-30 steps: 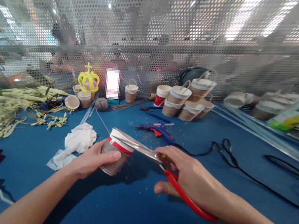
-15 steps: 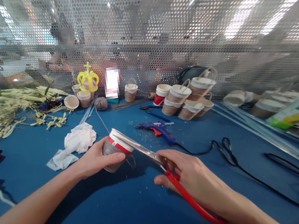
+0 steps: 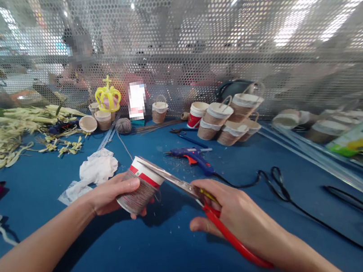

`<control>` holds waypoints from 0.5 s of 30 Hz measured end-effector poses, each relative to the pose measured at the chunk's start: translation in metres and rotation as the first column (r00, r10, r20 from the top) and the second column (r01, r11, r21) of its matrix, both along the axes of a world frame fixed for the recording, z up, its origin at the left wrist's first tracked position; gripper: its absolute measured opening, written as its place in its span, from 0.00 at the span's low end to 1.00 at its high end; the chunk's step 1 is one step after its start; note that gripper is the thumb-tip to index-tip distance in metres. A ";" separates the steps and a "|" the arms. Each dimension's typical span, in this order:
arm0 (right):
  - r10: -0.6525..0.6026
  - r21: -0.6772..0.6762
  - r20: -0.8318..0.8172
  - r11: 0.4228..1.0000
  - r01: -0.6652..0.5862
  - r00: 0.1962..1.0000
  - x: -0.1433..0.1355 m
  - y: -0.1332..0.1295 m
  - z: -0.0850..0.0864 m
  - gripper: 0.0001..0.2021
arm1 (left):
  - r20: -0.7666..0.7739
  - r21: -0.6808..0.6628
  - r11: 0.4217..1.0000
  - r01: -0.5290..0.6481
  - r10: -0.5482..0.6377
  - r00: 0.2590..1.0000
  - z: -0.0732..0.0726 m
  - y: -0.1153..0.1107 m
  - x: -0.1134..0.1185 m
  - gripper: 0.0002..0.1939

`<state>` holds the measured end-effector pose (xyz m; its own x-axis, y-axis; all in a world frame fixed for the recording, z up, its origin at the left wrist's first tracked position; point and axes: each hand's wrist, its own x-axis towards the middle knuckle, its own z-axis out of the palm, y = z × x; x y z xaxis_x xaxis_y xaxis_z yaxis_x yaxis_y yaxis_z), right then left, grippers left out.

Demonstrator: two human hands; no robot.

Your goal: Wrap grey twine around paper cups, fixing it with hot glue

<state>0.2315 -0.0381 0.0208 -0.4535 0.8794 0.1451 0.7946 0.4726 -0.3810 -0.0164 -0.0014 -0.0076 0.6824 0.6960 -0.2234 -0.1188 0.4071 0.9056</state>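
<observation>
A paper cup point(image 3: 143, 185), wrapped in grey yarn below a red and white rim, lies tilted in my left hand point(image 3: 115, 193), thumb on its near side. My right hand point(image 3: 236, 209) grips red-handled scissors point(image 3: 236, 241); their metal blades reach the cup's rim, and whether they are parted is hard to tell. Grey yarn runs from the cup back to a yarn ball point(image 3: 123, 126). Crumpled white cloth point(image 3: 99, 167) lies beyond my left wrist.
A blue glue gun point(image 3: 193, 157) with a black cord lies behind the scissors. Wrapped cups point(image 3: 209, 127) stand at the back right, beside clear sticks point(image 3: 318, 161). Plant strips point(image 3: 13, 127) cover the back left. A perforated metal screen point(image 3: 165, 29) rises behind.
My left hand has shifted its grip; the thumb now rests higher on the cup and more of the wrapped yarn shows. The scissors have moved only slightly.
</observation>
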 end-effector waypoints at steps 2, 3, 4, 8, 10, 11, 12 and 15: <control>0.019 -0.013 0.003 1.000 -0.019 1.000 0.000 0.001 0.000 0.24 | -0.042 0.065 0.997 -0.045 0.048 0.998 0.001 -0.002 0.003 0.29; 0.021 -0.022 0.007 1.000 -0.021 1.000 0.000 0.001 0.000 0.24 | -0.059 0.096 0.994 -0.059 0.065 0.996 0.002 -0.003 0.005 0.28; 0.022 -0.031 0.012 0.999 -0.021 1.000 -0.001 0.001 0.000 0.25 | -0.074 0.125 0.990 -0.066 0.076 0.994 0.002 -0.004 0.006 0.26; 0.015 -0.060 0.024 0.998 -0.014 1.000 -0.001 0.000 -0.001 0.22 | -0.153 0.221 0.969 -0.108 0.144 0.978 0.003 -0.004 0.009 0.23; 0.006 -0.064 0.032 0.998 -0.004 0.999 0.000 0.000 -0.001 0.19 | -0.187 0.251 0.961 -0.120 0.169 0.968 0.003 -0.004 0.008 0.24; -0.002 -0.064 0.039 0.998 0.005 0.999 0.000 -0.001 -0.002 0.18 | -0.194 0.259 0.959 -0.118 0.171 0.966 0.003 -0.003 0.008 0.25; -0.009 -0.059 0.046 0.998 0.012 0.999 0.000 -0.001 -0.002 0.17 | -0.196 0.265 0.958 -0.110 0.166 0.966 0.003 -0.002 0.008 0.25; -0.021 -0.049 0.056 0.998 0.024 0.998 -0.001 -0.002 0.000 0.15 | -0.197 0.278 0.955 -0.100 0.159 0.967 0.001 -0.001 0.007 0.25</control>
<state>0.2308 -0.0397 0.0206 -0.4393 0.8951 0.0760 0.8256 0.4357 -0.3585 -0.0098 -0.0019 -0.0067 0.5385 0.8289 -0.1511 0.0551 0.1444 0.9880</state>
